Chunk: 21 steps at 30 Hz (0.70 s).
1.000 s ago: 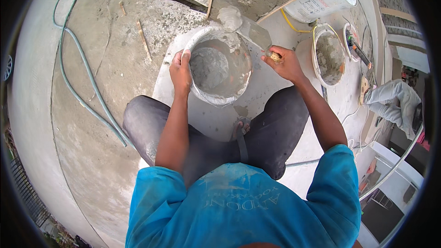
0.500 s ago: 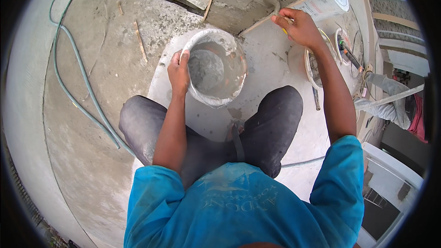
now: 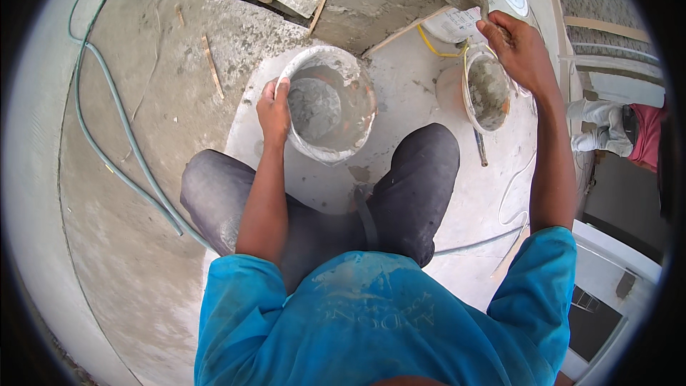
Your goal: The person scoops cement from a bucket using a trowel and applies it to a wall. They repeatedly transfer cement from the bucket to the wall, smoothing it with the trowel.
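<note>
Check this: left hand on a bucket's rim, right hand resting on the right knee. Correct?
Not quite: the head view shows the right hand holding a trowel, away from the right knee; the left hand does hold the bucket's rim.

I am observing the left hand maintaining a closed grip, its forearm pointing forward. The right hand is also gripping, sitting farther forward and outward, fingers curling inward; both knees are splaying sideways.

We find floor gap right of held bucket; farther right, second bucket blocks us; lower right, our knee.
</note>
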Motion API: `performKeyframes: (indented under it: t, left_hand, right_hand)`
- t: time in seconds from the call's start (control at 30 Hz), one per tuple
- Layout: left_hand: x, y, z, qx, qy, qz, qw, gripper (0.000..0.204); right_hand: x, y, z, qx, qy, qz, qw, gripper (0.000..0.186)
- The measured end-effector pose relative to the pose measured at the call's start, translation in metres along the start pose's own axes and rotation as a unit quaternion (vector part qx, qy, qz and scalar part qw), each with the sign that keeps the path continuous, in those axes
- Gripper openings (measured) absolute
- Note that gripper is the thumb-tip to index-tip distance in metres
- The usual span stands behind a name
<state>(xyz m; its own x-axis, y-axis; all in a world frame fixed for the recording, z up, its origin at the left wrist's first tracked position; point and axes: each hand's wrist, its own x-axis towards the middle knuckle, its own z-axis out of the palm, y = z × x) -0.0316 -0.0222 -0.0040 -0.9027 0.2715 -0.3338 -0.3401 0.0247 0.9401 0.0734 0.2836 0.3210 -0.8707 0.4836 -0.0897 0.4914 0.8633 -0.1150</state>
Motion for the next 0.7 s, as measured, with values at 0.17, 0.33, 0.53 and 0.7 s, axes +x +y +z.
performKeyframes:
  t: [0.17, 0.33, 0.53, 0.7]
  left_hand:
    - [0.001, 0.000, 0.002, 0.005, -0.002, -0.007, 1.000, 0.040]
    - [-0.003, 0.002, -0.001, 0.012, 0.012, 0.001, 1.000, 0.042]
    - [-0.004, 0.006, -0.005, 0.064, 0.012, -0.016, 0.998, 0.045]
    - [-0.002, 0.000, -0.003, 0.047, 0.017, 0.006, 0.999, 0.044]
  right_hand:
    - [-0.013, -0.020, 0.083, -0.040, 0.044, -0.067, 0.996, 0.032]
    - [0.013, -0.037, 0.118, -0.017, 0.071, -0.009, 0.997, 0.033]
    - [0.018, -0.030, 0.080, -0.025, 0.106, 0.008, 0.994, 0.039]
    - [0.020, -0.016, 0.033, -0.052, 0.086, 0.034, 0.994, 0.047]
